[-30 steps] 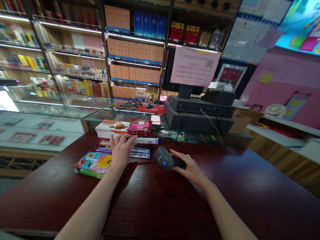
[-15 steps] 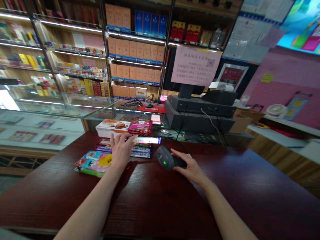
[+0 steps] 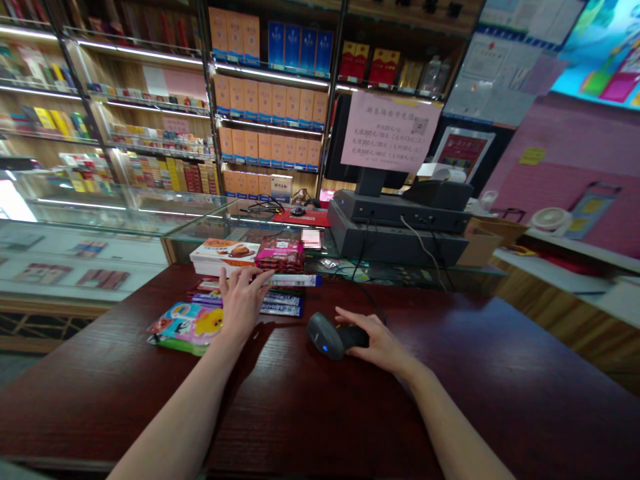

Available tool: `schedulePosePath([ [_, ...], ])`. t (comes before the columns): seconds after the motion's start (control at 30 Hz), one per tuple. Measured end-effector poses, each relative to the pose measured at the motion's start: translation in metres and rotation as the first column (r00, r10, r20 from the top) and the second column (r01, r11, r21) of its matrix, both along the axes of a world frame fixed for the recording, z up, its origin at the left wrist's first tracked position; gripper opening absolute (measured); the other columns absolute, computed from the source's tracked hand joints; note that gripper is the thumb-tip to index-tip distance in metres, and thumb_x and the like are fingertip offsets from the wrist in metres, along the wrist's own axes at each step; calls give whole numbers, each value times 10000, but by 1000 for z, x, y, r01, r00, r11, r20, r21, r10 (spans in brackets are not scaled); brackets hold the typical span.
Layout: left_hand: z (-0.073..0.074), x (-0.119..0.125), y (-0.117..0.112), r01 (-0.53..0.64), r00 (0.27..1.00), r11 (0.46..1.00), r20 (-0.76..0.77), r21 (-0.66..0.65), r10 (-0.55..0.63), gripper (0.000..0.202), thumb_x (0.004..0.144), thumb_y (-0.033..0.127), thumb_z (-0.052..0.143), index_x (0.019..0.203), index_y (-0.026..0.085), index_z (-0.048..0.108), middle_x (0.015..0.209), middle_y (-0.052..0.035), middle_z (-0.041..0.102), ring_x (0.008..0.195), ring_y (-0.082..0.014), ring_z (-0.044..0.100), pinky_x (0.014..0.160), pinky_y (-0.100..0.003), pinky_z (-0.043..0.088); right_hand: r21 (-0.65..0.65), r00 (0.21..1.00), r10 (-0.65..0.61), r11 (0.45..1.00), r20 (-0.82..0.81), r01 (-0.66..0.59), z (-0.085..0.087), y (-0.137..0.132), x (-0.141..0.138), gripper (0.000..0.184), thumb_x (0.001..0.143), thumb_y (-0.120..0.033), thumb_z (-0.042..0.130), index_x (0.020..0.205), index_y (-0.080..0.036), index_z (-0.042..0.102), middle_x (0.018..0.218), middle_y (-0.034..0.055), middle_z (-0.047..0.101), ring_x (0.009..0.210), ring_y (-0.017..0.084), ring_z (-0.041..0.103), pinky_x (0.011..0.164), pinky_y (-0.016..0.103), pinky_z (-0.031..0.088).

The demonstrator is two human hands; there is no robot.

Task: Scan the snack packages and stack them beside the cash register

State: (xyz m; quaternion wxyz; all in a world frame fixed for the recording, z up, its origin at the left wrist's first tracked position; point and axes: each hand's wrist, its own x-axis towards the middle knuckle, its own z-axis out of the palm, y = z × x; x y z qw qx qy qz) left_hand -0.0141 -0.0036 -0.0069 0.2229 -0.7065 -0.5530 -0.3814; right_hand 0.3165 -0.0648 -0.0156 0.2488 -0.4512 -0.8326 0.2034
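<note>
My right hand (image 3: 375, 340) grips the handle of a dark barcode scanner (image 3: 327, 335), which lies low on the dark red wooden counter (image 3: 325, 407) with a blue light lit on its head. My left hand (image 3: 243, 301) rests with spread fingers on a pile of flat snack packets (image 3: 280, 303), fingertips by a magenta packet (image 3: 281, 255). A white biscuit box (image 3: 220, 253) lies behind it. A colourful cartoon packet (image 3: 183, 325) sits left of my left wrist.
A black cash register (image 3: 400, 230) with a screen and a pink notice (image 3: 389, 131) stands behind the counter. Glass display cases (image 3: 100, 220) run to the left. Shelves of boxed goods (image 3: 270, 107) fill the back wall. A pink wall is at right.
My right hand has lowered the scanner toward the counter and drawn it slightly nearer. Its light went from blue to green and back to blue. My left hand has stayed put.
</note>
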Motion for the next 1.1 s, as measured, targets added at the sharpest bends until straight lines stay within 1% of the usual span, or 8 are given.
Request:
schedulePosePath([
  [0.37,3,2,-1,27,999,1000,32,-7,-27,326,906,274,642,1223,335,691,1130,-57,684,1151,-297,548,1198,-642,176,-36,998,35,999,49,-34,0,-3,0,797,770,-212,723,1506,-332,441,1390,65,636,1268,294,578,1097,480,385],
  [0.47,4,2,-2,33,999,999,41,-14,-33,320,907,286,640,1219,334,694,1121,-58,687,1146,-297,550,1199,-643,178,-94,998,40,995,47,-35,6,-5,-1,823,726,-273,798,1480,-350,477,1395,45,636,1315,313,551,1186,572,272],
  [0.57,4,2,-3,37,999,999,38,-26,-36,318,904,282,643,1213,330,698,1123,-55,687,1140,-295,553,1201,-639,177,-211,1000,17,977,-6,-18,15,-8,0,829,697,-341,845,1455,-343,511,1430,39,609,1421,343,439,1218,636,147],
  [0.63,4,3,-3,46,999,999,31,-28,-45,320,905,284,642,1217,331,694,1135,-53,685,1148,-295,551,1202,-637,173,-277,992,-10,961,-127,-26,19,-7,1,780,727,-423,830,1440,-318,534,1456,65,584,1439,344,415,1211,614,210],
  [0.73,3,4,-2,71,997,997,17,-19,-70,316,911,291,638,1220,336,688,1146,-47,686,1156,-287,551,1206,-630,165,-318,924,-85,947,-373,-41,21,1,0,684,824,-555,721,1422,-269,552,1426,121,605,1350,299,536,1151,523,379],
  [0.8,3,6,-2,93,996,996,9,-9,-93,310,914,292,637,1217,341,687,1147,-40,688,1153,-278,556,1209,-622,162,-319,870,-174,947,-462,20,21,10,-2,638,848,-610,668,1368,-248,596,1355,139,654,1275,283,602,1100,489,444],
  [0.93,3,10,-3,143,990,990,-11,5,-143,305,919,286,636,1212,353,685,1140,-31,692,1159,-263,561,1214,-609,152,-307,818,-281,942,-502,135,24,28,-9,578,867,-642,616,1265,-224,654,1252,142,711,1133,277,683,1012,468,502],
  [1.1,2,15,-6,195,981,981,-9,1,-195,303,919,275,636,1207,357,684,1142,-28,689,1176,-247,558,1229,-589,135,-362,818,-345,914,-461,181,30,43,-27,494,915,-579,558,1236,-219,663,1128,104,754,1005,252,726,839,382,540],
])
